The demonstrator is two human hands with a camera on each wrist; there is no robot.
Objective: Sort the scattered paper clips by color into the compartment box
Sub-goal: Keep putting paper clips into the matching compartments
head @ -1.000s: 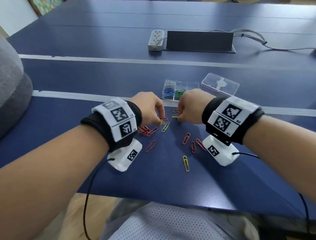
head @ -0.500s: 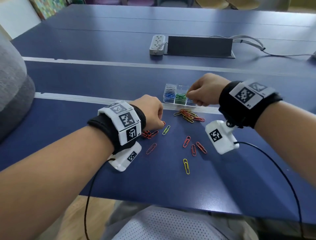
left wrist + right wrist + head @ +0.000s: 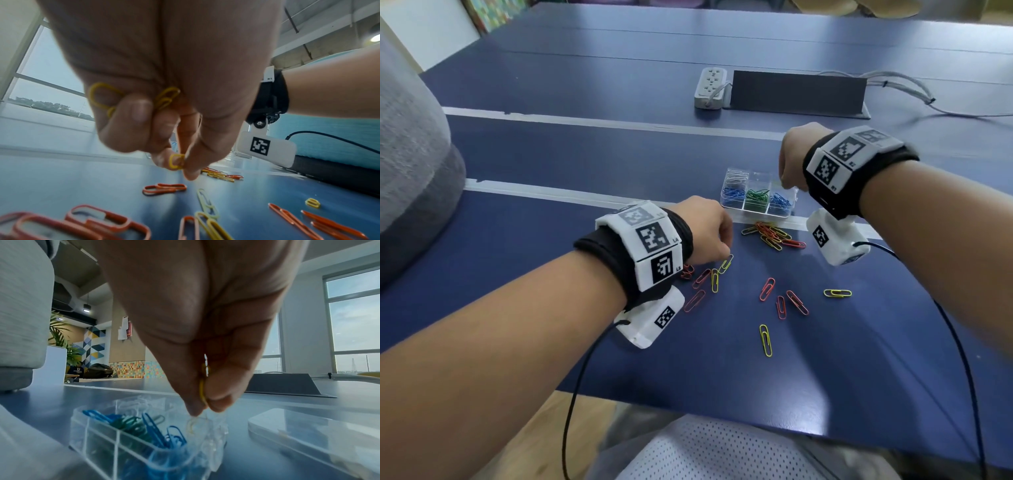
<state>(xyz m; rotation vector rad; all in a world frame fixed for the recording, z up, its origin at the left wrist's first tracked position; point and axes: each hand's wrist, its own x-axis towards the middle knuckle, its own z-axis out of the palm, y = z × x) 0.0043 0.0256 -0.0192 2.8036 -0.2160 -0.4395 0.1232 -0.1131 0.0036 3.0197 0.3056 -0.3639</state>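
Observation:
A clear compartment box (image 3: 756,215) on the blue table holds silver, blue and green clips. My right hand (image 3: 786,183) hovers over its right end and pinches a yellow clip (image 3: 202,391) above the box (image 3: 96,434). My left hand (image 3: 725,251) is low over the left scatter. In the left wrist view it pinches one yellow clip (image 3: 176,161) between thumb and forefinger, and its curled fingers hold more yellow clips (image 3: 167,97). Red and yellow clips (image 3: 774,236) lie in a pile in front of the box, and others (image 3: 767,289) are spread nearer me.
The box's clear lid (image 3: 308,436) lies just right of the box. A power strip (image 3: 710,87), a black panel (image 3: 798,94) and cables (image 3: 914,92) sit far back. A grey padded thing (image 3: 410,171) stands at the left. The table's near edge (image 3: 722,409) runs below the clips.
My right hand has lifted from the clip pile and gone back and to the right, over the box, carrying a yellow clip. My left hand stayed over the left scatter.

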